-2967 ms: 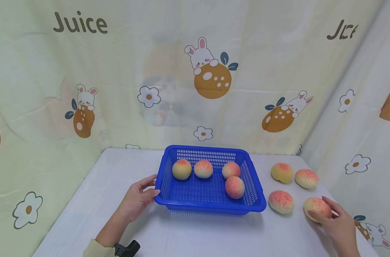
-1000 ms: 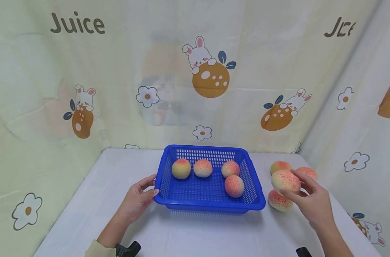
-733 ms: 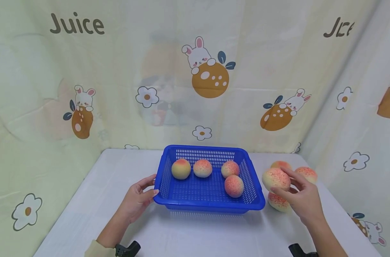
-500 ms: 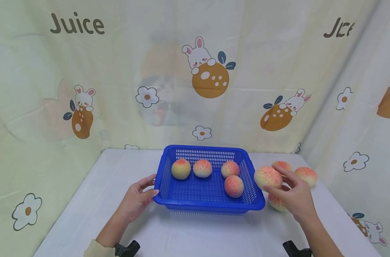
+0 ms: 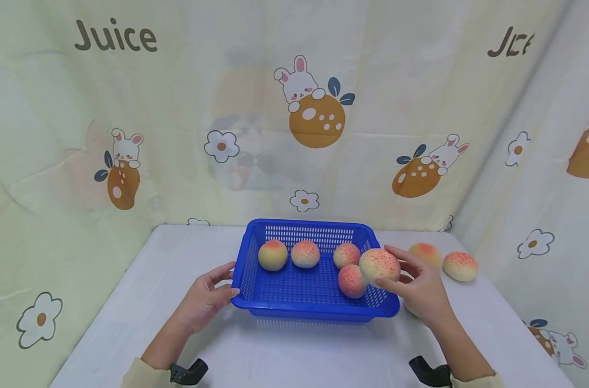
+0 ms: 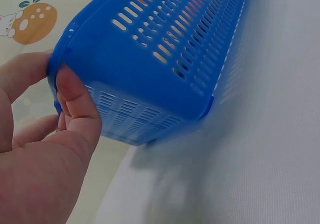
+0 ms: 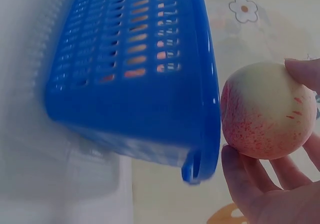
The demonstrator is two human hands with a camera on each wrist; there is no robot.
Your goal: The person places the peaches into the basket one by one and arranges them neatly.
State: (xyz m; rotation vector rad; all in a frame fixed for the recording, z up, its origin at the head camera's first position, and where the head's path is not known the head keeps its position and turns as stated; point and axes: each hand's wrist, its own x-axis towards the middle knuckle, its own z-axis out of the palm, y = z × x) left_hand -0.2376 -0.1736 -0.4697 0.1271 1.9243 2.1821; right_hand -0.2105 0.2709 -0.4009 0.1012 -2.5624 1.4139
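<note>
Left hand (image 5: 204, 299): thumb and fingers pinching the left rim of the blue basket (image 5: 316, 309)
Right hand (image 5: 420, 288): holding a speckled peach (image 5: 381, 264), thumb on one side and fingers on the other, right over the basket's right side
In the basket: four peaches (image 5: 273, 255), two back left, two on the right, one of those partly covered by the held one
White table (image 5: 294, 355): under the basket, plus two more peaches (image 5: 461, 267) off to the right
Curtain (image 5: 187, 97): pale, bunnies, fruit, flowers, "Juice" lettering
</note>
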